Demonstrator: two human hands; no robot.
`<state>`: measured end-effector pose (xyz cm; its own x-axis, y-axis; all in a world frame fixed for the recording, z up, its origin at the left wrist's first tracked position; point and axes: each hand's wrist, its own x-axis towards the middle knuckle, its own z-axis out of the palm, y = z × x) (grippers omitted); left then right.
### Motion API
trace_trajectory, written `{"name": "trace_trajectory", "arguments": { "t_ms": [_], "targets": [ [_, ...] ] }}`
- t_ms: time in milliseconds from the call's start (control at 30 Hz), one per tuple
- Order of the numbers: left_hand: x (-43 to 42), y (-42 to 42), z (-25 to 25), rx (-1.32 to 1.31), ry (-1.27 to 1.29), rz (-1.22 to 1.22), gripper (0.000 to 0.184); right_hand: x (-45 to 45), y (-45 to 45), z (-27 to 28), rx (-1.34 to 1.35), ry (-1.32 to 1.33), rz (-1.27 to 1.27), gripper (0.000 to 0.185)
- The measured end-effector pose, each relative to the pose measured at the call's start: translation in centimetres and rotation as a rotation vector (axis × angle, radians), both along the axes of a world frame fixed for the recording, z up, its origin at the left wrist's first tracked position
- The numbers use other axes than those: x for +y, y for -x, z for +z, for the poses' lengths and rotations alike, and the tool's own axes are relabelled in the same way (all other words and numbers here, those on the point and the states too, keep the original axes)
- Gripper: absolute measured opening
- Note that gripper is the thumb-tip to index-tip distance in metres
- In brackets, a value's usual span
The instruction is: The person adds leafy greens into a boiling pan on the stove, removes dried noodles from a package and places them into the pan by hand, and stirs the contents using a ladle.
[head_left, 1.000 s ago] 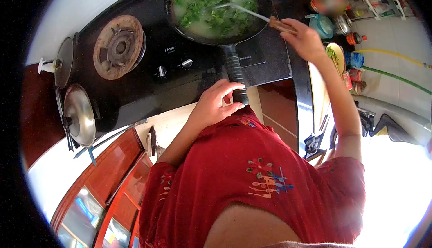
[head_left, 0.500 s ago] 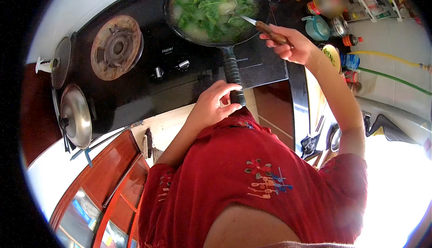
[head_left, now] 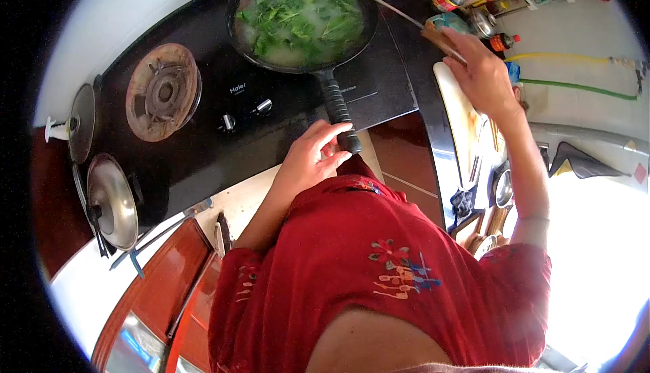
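A dark frying pan point(head_left: 237, 38) on the stove holds leafy greens point(head_left: 305, 21) in cloudy, steaming liquid. My left hand point(head_left: 316, 151) grips the end of its black ribbed handle point(head_left: 334, 102) between thumb and forefinger. My right hand point(head_left: 482, 75), raised to the right of the pan, is closed around the wooden handle point(head_left: 443, 42) of a long metal cooking utensil point(head_left: 396, 9). The thin curved shaft reaches over the pan's right rim. Its far end lies at the top of the greens, and the head's shape cannot be made out.
A rusty burner point(head_left: 164, 92) sits left of the pan, above the stove knobs point(head_left: 263, 107). Two lids, one of them a steel lid point(head_left: 115, 200), stand at the stove's left edge. On the right are a cutting board point(head_left: 460, 116), bottles point(head_left: 501, 41) and a steel pot point(head_left: 483, 22).
My right hand has moved right and slightly down, and the utensil's far end has shifted toward the pan's back. My left hand stays on the pan handle. The view has shifted slightly.
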<state>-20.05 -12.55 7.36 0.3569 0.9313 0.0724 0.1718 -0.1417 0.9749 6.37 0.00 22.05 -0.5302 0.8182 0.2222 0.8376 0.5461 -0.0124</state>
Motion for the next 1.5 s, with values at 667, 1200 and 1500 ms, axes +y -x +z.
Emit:
{"name": "trace_trajectory", "arguments": {
  "t_ms": [667,1200,1500],
  "targets": [
    [-3.0,0.7,-0.5,-0.093,0.098,0.036,0.039,-6.2,1.9,-6.9,0.919,0.263,-0.217,0.042],
    [-6.3,-11.1,1.6,-0.020,0.298,-0.272,0.038,-16.1,-16.1,-15.8,2.294,1.453,-0.374,0.023],
    [-8.4,-21.0,1.8,0.169,0.256,-0.438,0.031,-32.2,-31.3,-24.4,2.746,1.319,-0.820,0.022]
  ]
}}
